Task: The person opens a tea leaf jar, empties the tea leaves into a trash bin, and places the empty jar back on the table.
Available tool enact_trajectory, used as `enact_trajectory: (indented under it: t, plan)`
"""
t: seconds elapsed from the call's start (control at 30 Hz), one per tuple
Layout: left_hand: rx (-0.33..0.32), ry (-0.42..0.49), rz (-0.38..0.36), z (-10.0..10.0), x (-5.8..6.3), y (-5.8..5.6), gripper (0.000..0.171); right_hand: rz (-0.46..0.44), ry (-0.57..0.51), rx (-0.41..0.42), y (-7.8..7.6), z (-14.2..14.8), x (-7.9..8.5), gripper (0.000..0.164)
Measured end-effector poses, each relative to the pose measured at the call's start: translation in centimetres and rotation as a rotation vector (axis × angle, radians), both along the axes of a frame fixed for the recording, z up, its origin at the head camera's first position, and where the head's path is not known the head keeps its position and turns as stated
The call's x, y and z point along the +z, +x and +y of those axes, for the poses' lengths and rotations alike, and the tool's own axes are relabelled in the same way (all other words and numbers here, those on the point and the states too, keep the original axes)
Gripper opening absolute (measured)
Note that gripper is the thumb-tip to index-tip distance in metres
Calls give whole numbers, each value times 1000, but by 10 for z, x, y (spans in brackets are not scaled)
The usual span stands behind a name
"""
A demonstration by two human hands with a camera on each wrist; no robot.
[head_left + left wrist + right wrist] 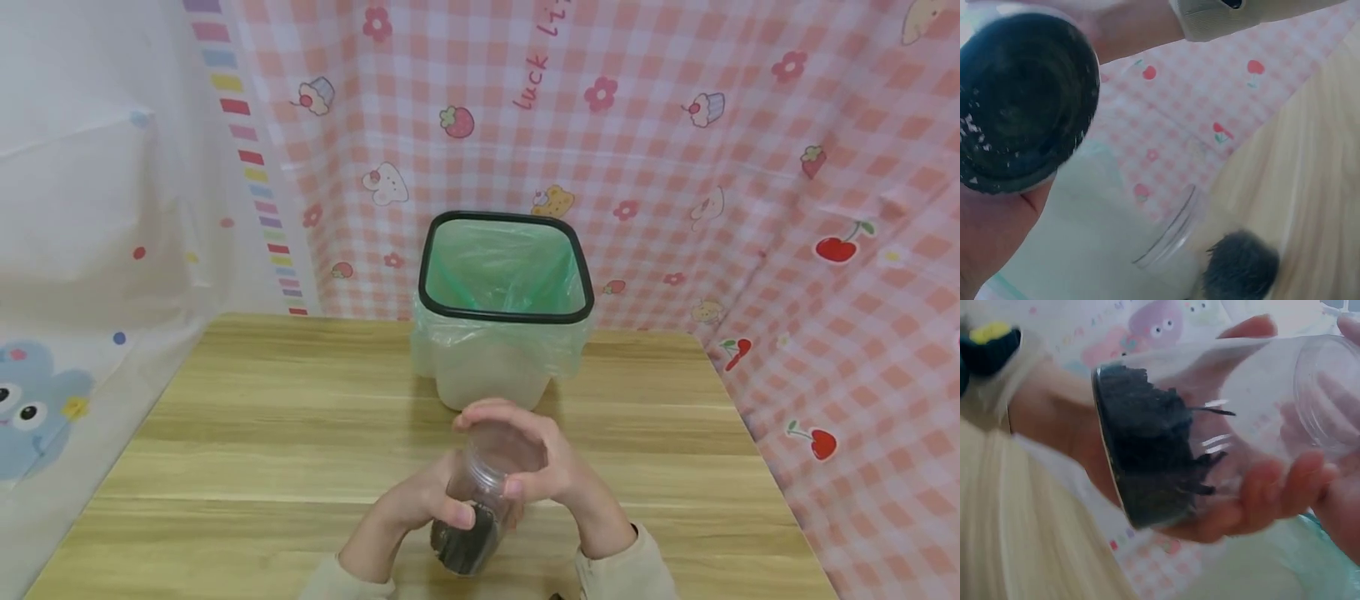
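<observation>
A clear plastic jar [487,492] with dark, loose stuff at its base is held tilted between both hands. My left hand [427,500] grips its side, thumb across the front. In the right wrist view, the fingers [1266,494] curl along the wall, and twig-like dark bits stick out of the contents [1147,444]. My right hand [551,467] arches over the mouth end, its thumb and fingers gripping around the rim. The left wrist view shows the jar's dark round base [1025,103]; lower there, a see-through threaded rim [1172,231] appears beside a dark clump [1241,269].
A white bin [487,375] with a black rim [506,317] and green liner bag [502,258] stands beyond the hands on the wooden table [285,433]. Printed cloths [487,167] hang behind and at both sides. A small dark object [557,597] shows at the bottom edge.
</observation>
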State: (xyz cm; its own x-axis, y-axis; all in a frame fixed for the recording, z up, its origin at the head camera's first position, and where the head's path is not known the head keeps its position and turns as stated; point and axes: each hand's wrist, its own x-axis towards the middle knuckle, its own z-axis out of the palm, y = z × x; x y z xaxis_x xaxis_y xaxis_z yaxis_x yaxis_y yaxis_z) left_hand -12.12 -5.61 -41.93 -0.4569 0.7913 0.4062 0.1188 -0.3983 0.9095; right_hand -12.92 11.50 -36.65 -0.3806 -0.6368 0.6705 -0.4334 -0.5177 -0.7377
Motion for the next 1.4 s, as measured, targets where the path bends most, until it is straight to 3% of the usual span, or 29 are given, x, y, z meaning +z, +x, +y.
enact_trajectory:
  t: [0.07, 0.17, 0.27, 0.37, 0.47, 0.53, 0.67, 0.77, 1.03, 1.2, 1.27, 1.4]
  plan:
    - [120, -32, 17, -5, 2, 2, 64, 17, 62, -98, 0, 5, 3, 60]
    - [378, -137, 36, -13, 7, 5, 56, 16, 184, -315, 3, 14, 8, 64]
    - [638, -268, 77, -14, 12, 8, 60, -42, 309, -524, 9, 20, 11, 63]
    - [856, -373, 144, -9, 13, 9, 67, -111, 439, -717, 15, 19, 13, 64]
    - [1051, -434, 290, -2, 10, 9, 72, -187, 548, -872, 19, 12, 13, 67]
    - [1161, -451, 432, 2, 6, 7, 73, -238, 601, -954, 21, 5, 13, 71]
    - [1302, -459, 673, 6, -3, 5, 73, -297, 649, -1063, 23, -6, 12, 73]
    - [1333, -442, 733, 6, -8, 6, 71, -286, 654, -1110, 24, -8, 11, 69]
    - [1275, -388, 673, 2, -13, 11, 71, -179, 634, -1076, 25, -4, 10, 62]
    - [1125, -302, 564, -2, -14, 14, 73, -47, 565, -956, 24, 3, 7, 60]
    - [1041, -281, 496, -4, -13, 16, 72, 21, 502, -870, 22, 7, 5, 60]
    - [866, -296, 356, -10, -6, 19, 72, 70, 408, -686, 17, 13, 2, 62]
